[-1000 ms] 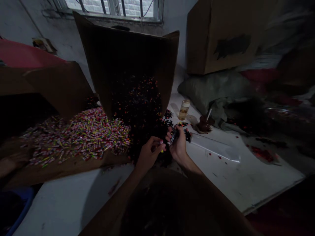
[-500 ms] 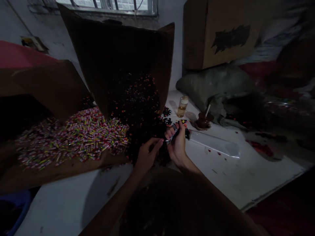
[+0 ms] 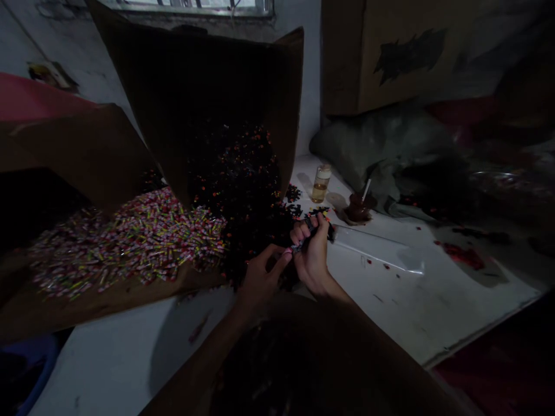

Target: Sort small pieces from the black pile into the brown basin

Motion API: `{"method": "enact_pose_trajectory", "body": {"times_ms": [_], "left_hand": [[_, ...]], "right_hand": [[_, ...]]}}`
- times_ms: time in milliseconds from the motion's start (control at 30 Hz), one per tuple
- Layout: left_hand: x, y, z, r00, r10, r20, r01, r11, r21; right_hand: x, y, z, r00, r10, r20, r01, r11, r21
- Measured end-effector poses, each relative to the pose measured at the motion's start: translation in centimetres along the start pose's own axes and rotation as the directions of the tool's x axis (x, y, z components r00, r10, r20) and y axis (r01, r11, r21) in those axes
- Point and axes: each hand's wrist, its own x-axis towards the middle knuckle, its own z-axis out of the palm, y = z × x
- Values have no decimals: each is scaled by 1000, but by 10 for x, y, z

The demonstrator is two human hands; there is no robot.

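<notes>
Dark pieces (image 3: 297, 249), clasped by curled fingers of the right hand (image 3: 315, 257) beside the black heap (image 3: 251, 216), are best held steady where the left hand's (image 3: 260, 274) thumb and forefinger are brought together, anything pinched being indiscernible.

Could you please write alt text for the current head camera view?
Two bare hands meet over a dark heap of small black pieces: the right hand grips a small dark item, the left hand pinches close beside it. Left lies a pile of pink-and-yellow pieces; right, a clear bottle stands on the white table.
</notes>
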Motion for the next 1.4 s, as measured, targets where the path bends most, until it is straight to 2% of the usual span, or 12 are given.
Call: {"method": "enact_pose_trajectory", "body": {"times_ms": [167, 300, 467, 600, 700, 867, 1000, 1100, 1233, 1267, 1333, 1400], "left_hand": [[0, 1, 0, 1000, 5, -31, -6, 1000, -17], [3, 1, -1, 1000, 0, 19, 1, 998, -57], [6, 0, 0, 988, -67, 137, 87, 985, -148], [2, 1, 0, 990, 48, 132, -51, 998, 21], [2, 0, -3, 979, 85, 186, -113, 983, 148], [11, 2, -6, 968, 108, 226, -142, 980, 137], [4, 23, -29, 990, 125, 68, -134, 979, 153], [-17, 46, -59, 995, 97, 11, -97, 973, 210], [-62, 58, -94, 999, 2, -54, 8, 984, 179], [-73, 57, -101, 999, -6, -45, 14, 984, 177], [-92, 52, -113, 996, -45, 79, 26, 975, 219], [-102, 46, -118, 958, -99, 268, 8, 947, 322]], "right_hand": [[-1, 1, -2, 1000, 0, -13, -1, 998, -70], [-2, 4, -4, 1000, 0, 1, 0, 999, -50], [-3, 3, -4, 1000, -26, -3, 25, 995, -100], [-4, 7, -6, 1000, -18, 21, 20, 994, -107], [-3, 13, -11, 1000, 12, 10, -10, 993, -115], [-2, 15, -8, 1000, -22, 6, 22, 982, -188], [-6, 0, -3, 976, 38, 213, 32, 948, -316], [-12, -20, -14, 904, 196, 379, -2, 890, -455], [-19, -41, -45, 813, 396, 426, -122, 832, -541], [-19, -45, -54, 808, 423, 411, -134, 810, -571], [-13, -50, -73, 825, 425, 373, -82, 742, -665], [1, -52, -93, 844, 379, 381, 92, 596, -797]]}}
